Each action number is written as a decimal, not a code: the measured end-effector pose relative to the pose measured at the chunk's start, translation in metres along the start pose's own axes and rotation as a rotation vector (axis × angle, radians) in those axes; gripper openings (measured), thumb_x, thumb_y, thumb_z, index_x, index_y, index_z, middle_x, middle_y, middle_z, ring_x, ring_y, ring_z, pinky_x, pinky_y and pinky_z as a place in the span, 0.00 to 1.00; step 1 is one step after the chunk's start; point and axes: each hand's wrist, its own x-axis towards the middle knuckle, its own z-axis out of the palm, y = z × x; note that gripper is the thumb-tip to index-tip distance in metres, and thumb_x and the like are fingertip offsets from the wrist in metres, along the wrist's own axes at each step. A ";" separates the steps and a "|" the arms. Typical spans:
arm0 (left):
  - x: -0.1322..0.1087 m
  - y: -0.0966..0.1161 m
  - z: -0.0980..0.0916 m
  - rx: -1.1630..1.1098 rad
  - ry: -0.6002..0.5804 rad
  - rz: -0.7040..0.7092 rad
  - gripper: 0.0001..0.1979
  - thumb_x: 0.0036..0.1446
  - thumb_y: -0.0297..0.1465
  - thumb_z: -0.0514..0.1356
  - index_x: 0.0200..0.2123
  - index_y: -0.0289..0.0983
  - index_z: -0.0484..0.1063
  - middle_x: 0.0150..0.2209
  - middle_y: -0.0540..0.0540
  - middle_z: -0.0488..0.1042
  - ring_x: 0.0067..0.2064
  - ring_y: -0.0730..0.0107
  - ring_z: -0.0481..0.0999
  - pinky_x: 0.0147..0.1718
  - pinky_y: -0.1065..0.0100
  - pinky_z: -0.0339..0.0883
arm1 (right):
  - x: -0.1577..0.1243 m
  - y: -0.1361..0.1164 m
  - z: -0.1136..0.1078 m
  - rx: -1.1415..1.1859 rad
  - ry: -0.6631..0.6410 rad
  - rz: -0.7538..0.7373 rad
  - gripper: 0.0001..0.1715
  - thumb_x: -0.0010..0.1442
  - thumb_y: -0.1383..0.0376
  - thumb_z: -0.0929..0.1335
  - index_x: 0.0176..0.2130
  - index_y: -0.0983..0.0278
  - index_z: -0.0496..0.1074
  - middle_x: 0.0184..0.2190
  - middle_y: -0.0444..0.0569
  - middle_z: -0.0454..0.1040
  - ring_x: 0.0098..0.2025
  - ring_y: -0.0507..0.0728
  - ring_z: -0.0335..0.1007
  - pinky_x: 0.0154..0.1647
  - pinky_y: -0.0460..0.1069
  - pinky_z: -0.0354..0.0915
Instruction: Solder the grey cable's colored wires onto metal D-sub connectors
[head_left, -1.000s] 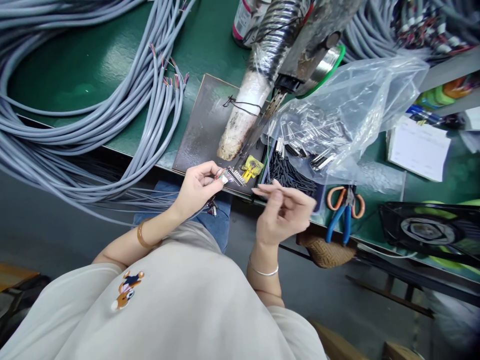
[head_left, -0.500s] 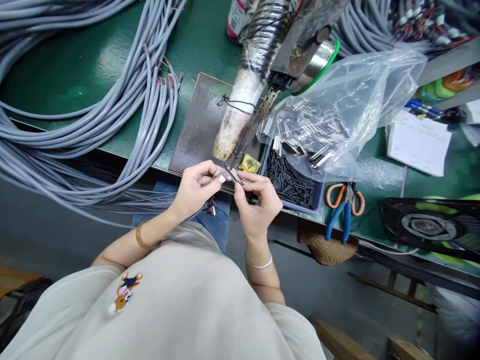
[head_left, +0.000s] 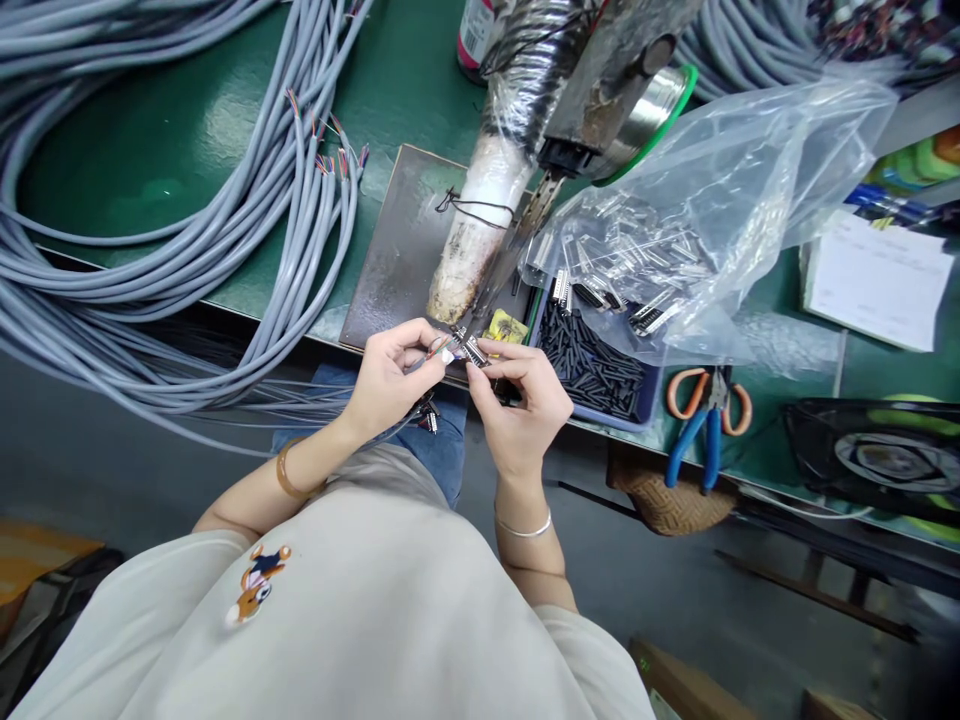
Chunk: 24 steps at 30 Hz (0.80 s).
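My left hand (head_left: 397, 372) pinches the thin coloured wires (head_left: 439, 346) at the end of a grey cable. Between thumb and fingers, my right hand (head_left: 523, 400) holds a small metal multi-pin connector (head_left: 471, 348). Wires and connector meet just below the soldering machine's tip (head_left: 501, 275); whether they touch is too small to tell. Beside that tip, the white-wrapped end of a flexible duct (head_left: 471, 235) points down toward my hands. A yellow sponge (head_left: 507, 328) lies just beyond my right fingers. Another connector (head_left: 430, 416) hangs below my left hand.
Bundled grey cables (head_left: 255, 240) cover the left of the green bench. At right are a blue bin (head_left: 651, 400) of black tubing pieces, a plastic bag (head_left: 787, 190) of connectors, blue-handled pliers (head_left: 697, 445), note paper (head_left: 877, 280) and a fan (head_left: 877, 455). A solder spool (head_left: 652, 120) sits above.
The camera view has shifted slightly, so things on the right appear farther right. Both hands keep their hold on the wires and connector, almost unmoved.
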 end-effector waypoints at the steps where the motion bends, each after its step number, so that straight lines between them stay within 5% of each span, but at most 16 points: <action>1: 0.000 0.000 0.000 0.002 -0.002 -0.002 0.06 0.50 0.27 0.66 0.25 0.35 0.71 0.26 0.51 0.70 0.28 0.78 0.66 0.27 0.76 0.63 | 0.000 0.000 0.000 -0.003 0.001 -0.004 0.09 0.60 0.71 0.74 0.34 0.59 0.72 0.40 0.45 0.82 0.43 0.55 0.81 0.45 0.52 0.76; 12: 0.001 0.006 -0.001 -0.009 -0.011 0.013 0.05 0.48 0.27 0.66 0.25 0.35 0.72 0.28 0.50 0.74 0.30 0.77 0.70 0.28 0.76 0.64 | 0.004 -0.005 -0.002 -0.065 0.007 -0.056 0.09 0.61 0.70 0.74 0.34 0.59 0.71 0.39 0.44 0.82 0.42 0.54 0.81 0.44 0.51 0.75; 19: 0.004 0.000 -0.002 -0.075 -0.031 -0.127 0.10 0.47 0.29 0.69 0.23 0.36 0.69 0.24 0.53 0.69 0.26 0.78 0.64 0.25 0.75 0.60 | -0.008 0.002 -0.005 -0.086 -0.021 -0.075 0.06 0.65 0.70 0.71 0.39 0.58 0.72 0.42 0.46 0.84 0.41 0.55 0.83 0.37 0.49 0.76; 21: 0.003 -0.001 -0.002 -0.109 -0.047 -0.159 0.12 0.47 0.30 0.70 0.23 0.36 0.68 0.23 0.53 0.68 0.25 0.78 0.64 0.25 0.75 0.60 | -0.009 0.003 -0.007 -0.031 0.113 -0.040 0.04 0.66 0.68 0.70 0.40 0.58 0.73 0.36 0.43 0.83 0.30 0.52 0.80 0.28 0.47 0.73; 24: 0.001 0.001 -0.002 -0.148 -0.071 -0.192 0.13 0.47 0.31 0.71 0.23 0.36 0.68 0.22 0.53 0.68 0.25 0.79 0.65 0.24 0.75 0.59 | -0.007 0.003 -0.011 0.037 0.432 -0.076 0.04 0.67 0.63 0.70 0.43 0.56 0.75 0.24 0.37 0.73 0.14 0.47 0.63 0.14 0.46 0.59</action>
